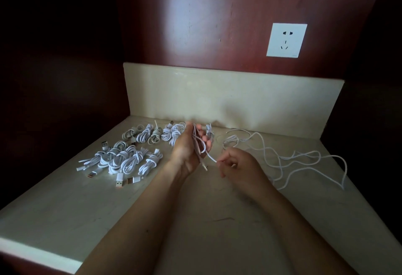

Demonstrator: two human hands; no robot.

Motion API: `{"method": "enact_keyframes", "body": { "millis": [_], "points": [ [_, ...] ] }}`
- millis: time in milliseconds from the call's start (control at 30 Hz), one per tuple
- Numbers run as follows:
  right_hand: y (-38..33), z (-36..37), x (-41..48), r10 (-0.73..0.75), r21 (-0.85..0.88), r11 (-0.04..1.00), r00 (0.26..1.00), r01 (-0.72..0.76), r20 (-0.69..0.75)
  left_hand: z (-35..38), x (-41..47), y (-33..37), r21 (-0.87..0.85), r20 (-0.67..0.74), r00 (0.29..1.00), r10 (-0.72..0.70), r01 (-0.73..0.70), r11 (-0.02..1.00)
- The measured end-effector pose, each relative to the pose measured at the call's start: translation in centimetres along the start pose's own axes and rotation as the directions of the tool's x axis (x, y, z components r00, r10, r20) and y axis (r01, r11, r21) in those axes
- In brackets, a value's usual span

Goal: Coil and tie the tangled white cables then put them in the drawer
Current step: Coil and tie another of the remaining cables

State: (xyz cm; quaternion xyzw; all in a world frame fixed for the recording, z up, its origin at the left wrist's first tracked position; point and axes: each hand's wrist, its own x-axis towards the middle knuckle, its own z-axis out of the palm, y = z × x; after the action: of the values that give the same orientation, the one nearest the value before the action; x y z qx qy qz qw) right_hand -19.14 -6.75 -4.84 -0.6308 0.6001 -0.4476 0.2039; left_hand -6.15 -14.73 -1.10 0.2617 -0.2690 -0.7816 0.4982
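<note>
**While your left hand holds the loops, the slack lies to the right**

Since the thin white charging cable (210,155) is wound in a few loops over the fingers of your left hand (187,148), which curl round it, its free strand leaves toward four o'clock. It runs into your right hand (237,163), pinched between thumb and fingertip. Beyond that, the untidy white slack (293,157) sprawls at three o'clock across the pale stone countertop (195,220), its long axis running left to right. Your right hand is nearer it, so it likely feeds the next wrap. The knotted white cable bundles (128,159) lie at nine o'clock.
</note>
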Motion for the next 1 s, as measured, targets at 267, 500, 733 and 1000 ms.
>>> {"method": "enact_keyframes", "body": {
  "millis": [267, 500, 733, 1000],
  "points": [
    [-0.2, -0.8, -0.3, -0.061, -0.24, 0.968, 0.997, 0.068, 0.037, -1.0, 0.4, 1.2, 0.109, -0.143, 0.974, 0.175, -0.16, 0.981],
    [-1.7, -1.2, -0.9, -0.229, -0.268, 0.933, 0.97, 0.241, 0.078, -1.0, 0.5, 0.7, 0.391, -0.147, 0.946, 0.287, -0.211, 0.896],
    [-2.4, -1.1, -0.9, -0.244, -0.214, 0.946, 0.97, 0.243, 0.026, -0.8, -0.7, -0.9, 0.837, 0.094, 0.987, 0.132, -0.151, 0.527],
    [-1.4, -2.2, -0.3, -0.117, -0.141, 0.987, 0.94, 0.075, -0.319, 0.0, -1.3, -1.4, 0.746, 0.172, 0.851, -0.496, 0.216, 0.629]
  ]
}}
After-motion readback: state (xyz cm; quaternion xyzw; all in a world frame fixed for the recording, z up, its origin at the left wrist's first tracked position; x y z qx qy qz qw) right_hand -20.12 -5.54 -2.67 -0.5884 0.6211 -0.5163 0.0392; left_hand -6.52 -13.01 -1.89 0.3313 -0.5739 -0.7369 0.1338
